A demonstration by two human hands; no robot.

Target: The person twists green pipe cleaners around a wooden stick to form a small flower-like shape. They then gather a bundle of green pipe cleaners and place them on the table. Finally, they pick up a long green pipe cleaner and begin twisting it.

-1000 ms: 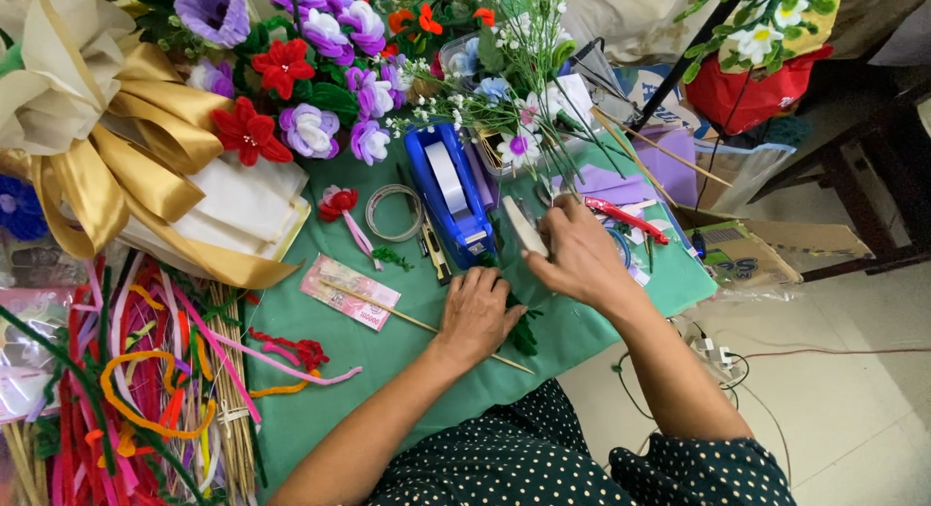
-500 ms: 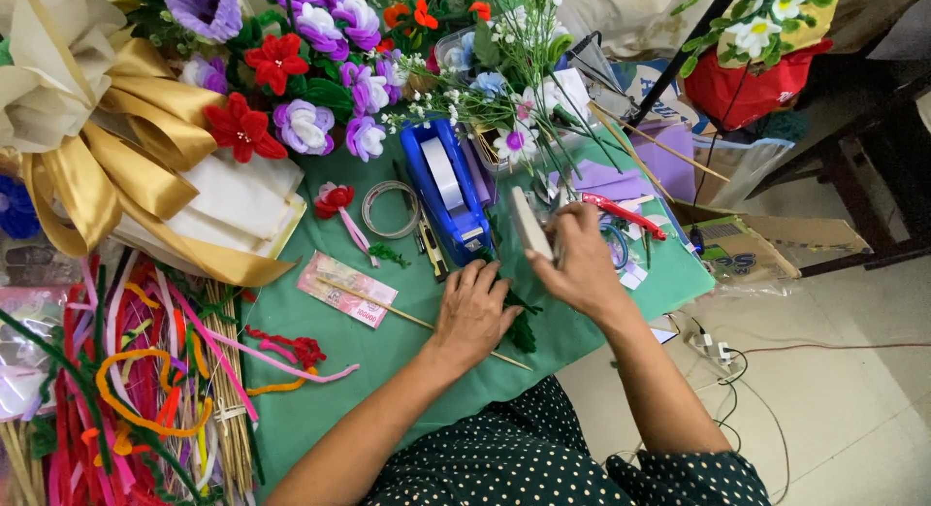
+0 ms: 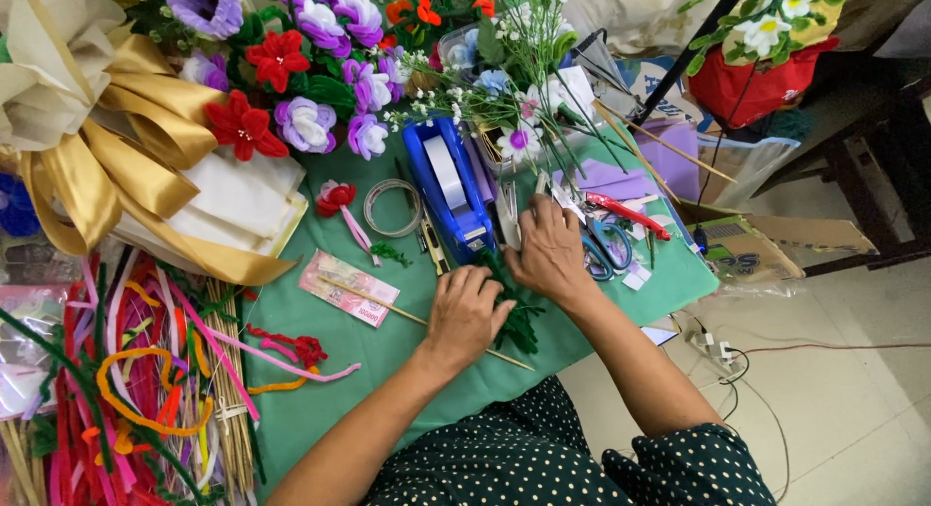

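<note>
A view from above of a craft table covered with a green cloth, seen past the lap of a person in a dark dotted garment.

At the far left lies a heap of pipe cleaners in red, pink, orange and green, with a bundle of thin wooden sticks beside it. Above them sits a large gold ribbon bow over folded cream fabric, and behind that a bouquet of purple and red handmade flowers.

Toward the middle, a pink banknote lies flat on the cloth. Just above it are a small red flower on a pink stem and a roll of clear tape. A blue tape dispenser stands upright next to the roll.

The left hand rests palm down on the cloth, fingers curled over a dark green leafy stem and pressing it down. A long wooden stick runs under this hand. The right hand lies just beside it, nearly touching, also palm down on the upper part of the same green stem, at the foot of the dispenser. Its fingers are bent close together around a pale, narrow object; what that object is cannot be told.

To the right of the hands lie scissors with teal handles and a red-handled tool, on purple paper. Sprays of small white flowers lean above them.
</note>
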